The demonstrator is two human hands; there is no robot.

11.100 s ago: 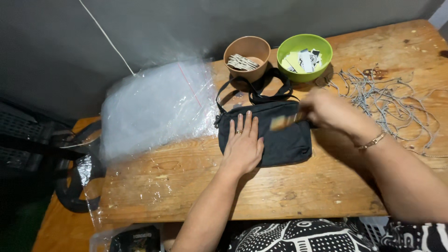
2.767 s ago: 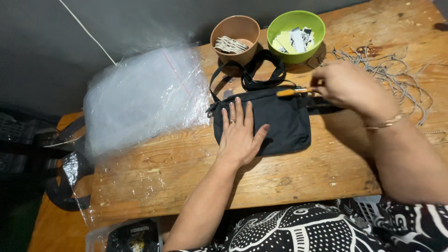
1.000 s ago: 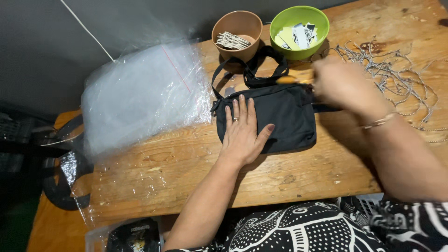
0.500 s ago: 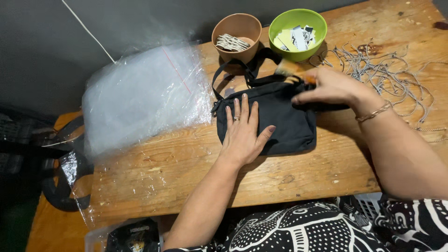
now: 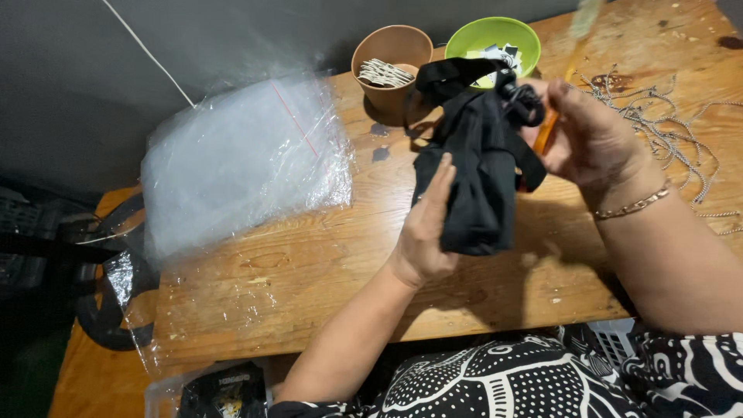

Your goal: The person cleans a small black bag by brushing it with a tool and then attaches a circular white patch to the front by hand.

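I see a small black bag [image 5: 474, 178] held up in the air over the middle of the wooden tabletop [image 5: 309, 271]. My left hand [image 5: 424, 232] grips its left side, with the fingers wrapped around the cloth. My right hand [image 5: 592, 135] is closed on the top right part, by the black strap [image 5: 457, 73], and it also pinches a thin orange tool [image 5: 546, 131]. The bag folds and droops, so I think it is soft and light, and not slippery. I think it will not break if it is squeezed. The best place to hold it looks like the thick body, or the strap where it joins the bag. On the far side stand a brown cup [image 5: 391, 66] with little metal bits and a green bowl [image 5: 495, 39] with small paper tags. A heap of thin silver chains [image 5: 665, 131] lies at the far right. A clear plastic bag [image 5: 240, 162] lies on the left.
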